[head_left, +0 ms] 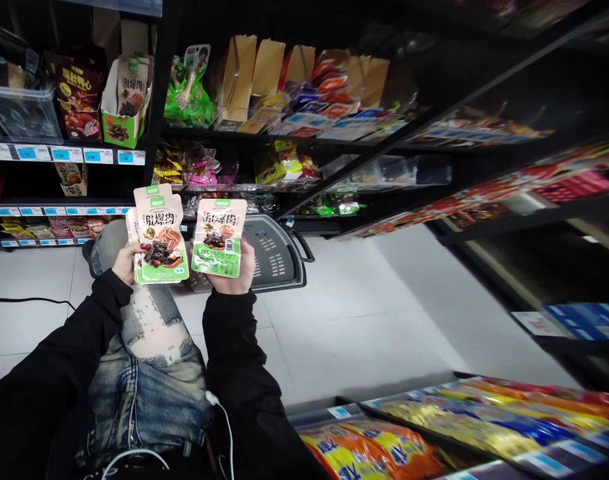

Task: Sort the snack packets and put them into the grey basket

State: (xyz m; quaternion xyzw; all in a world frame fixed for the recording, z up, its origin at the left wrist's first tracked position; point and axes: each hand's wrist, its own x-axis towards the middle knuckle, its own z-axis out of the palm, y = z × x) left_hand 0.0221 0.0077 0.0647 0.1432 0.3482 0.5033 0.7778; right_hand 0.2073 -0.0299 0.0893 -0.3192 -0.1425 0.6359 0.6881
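My left hand [125,261] grips two or more snack packets [159,235], beige with a green band, fanned one behind another. My right hand [237,270] holds a single matching snack packet [219,237] upright beside them. Both packets are raised in front of me, above my knee in torn jeans [149,347]. Black sleeves cover both arms. A green display box [127,100] holding the same kind of packet stands on the upper left shelf.
A grey shopping basket [277,257] with a black handle sits on the white tiled floor just behind my hands. Dark shelves of snacks run along the left, back and right. A lower shelf of bright packets [434,427] lies at bottom right. A white cable hangs at my waist.
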